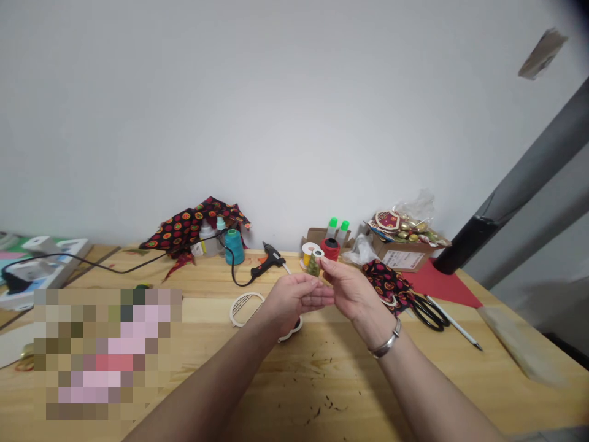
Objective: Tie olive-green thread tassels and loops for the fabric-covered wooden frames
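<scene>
Above the middle of the table, my right hand (352, 288) pinches a small spool of olive-green thread (313, 265) by its side, its white rim facing up. My left hand (294, 301) is close by, its fingertips meeting the fingers of my right hand. Thumb and fingers of the left are pressed together, and whatever is between them is too small to make out. Under my left hand lie a round wooden lattice frame (246, 309) and a second pale wooden frame (294, 329), partly covered by the hand.
A black glue gun (267, 261), a teal thread cone (234, 247) and a red thread cone (330, 248) stand behind. Scissors (430, 313), a white pencil (455, 323) and patterned cloth (389, 285) lie right. A filled cardboard box (400, 255) sits at the back. A cord runs left.
</scene>
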{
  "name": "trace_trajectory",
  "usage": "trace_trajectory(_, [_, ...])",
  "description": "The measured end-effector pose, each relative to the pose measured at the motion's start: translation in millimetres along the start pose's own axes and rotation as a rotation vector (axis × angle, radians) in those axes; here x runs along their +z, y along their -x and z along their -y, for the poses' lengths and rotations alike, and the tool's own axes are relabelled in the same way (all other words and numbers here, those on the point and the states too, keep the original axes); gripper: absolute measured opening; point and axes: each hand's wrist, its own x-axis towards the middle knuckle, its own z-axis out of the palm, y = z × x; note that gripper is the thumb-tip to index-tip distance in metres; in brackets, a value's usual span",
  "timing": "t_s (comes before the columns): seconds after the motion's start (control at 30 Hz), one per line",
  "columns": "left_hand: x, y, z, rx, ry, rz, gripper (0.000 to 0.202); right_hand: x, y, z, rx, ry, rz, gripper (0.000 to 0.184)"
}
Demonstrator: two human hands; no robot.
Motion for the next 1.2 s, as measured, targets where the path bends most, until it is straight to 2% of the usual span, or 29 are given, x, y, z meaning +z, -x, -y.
trace_trajectory(0.4, [-2.6,0.9,2.4,0.017,0.017,-0.006,0.020,0.7,-7.6,-5.6,0.005,0.003,-0.016,0.025])
trace_trajectory(0.77, [-10.8,-0.9,8.4,0.026,0.017,-0.072,0.019,-8.6,-3.9,4.8,0.040,0.189,0.059,0.031])
trace_trajectory(0.93, [-12.4,-2.1,10.0,0.026,-0.013,-0.106,0.022,-12.7,-6.2,7.2,-0.048,0.328,0.017,0.031])
trace_trajectory(1.2, [-15.1,-1.8,9.9,0.023,-0.051,-0.118,0.021,-15.4,-3.4,11.6,-0.243,0.512,-0.039,0.021])
